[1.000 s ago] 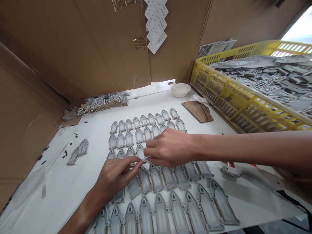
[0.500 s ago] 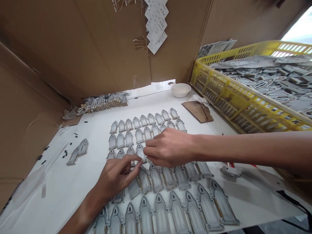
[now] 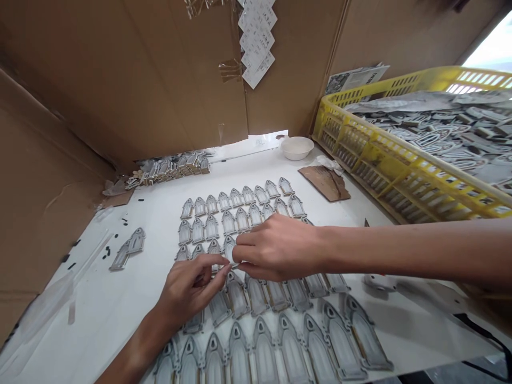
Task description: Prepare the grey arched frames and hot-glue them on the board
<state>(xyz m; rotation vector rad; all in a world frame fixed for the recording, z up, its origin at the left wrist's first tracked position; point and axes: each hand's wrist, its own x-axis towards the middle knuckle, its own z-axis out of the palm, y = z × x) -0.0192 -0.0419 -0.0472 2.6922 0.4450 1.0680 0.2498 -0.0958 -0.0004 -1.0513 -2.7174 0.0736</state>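
Together, hands [image 3: 191, 290] [image 3: 280, 248] pinch arched frame [image 3: 229, 248]

Arch pieces [image 3: 236, 208] in rows on table [image 3: 120, 298] before me. My left hand [image 3: 188, 290] and my right hand [image 3: 280, 248] meet over middle rows. Bowl [image 3: 296, 147] behind rows, cardboard scrap [image 3: 325, 182] just before it. Crate [image 3: 380, 160] along right edge, heaped parts [image 3: 440, 133] in it. Pile [image 3: 172, 168] back left; two loose pieces [image 3: 128, 248] left of rows.
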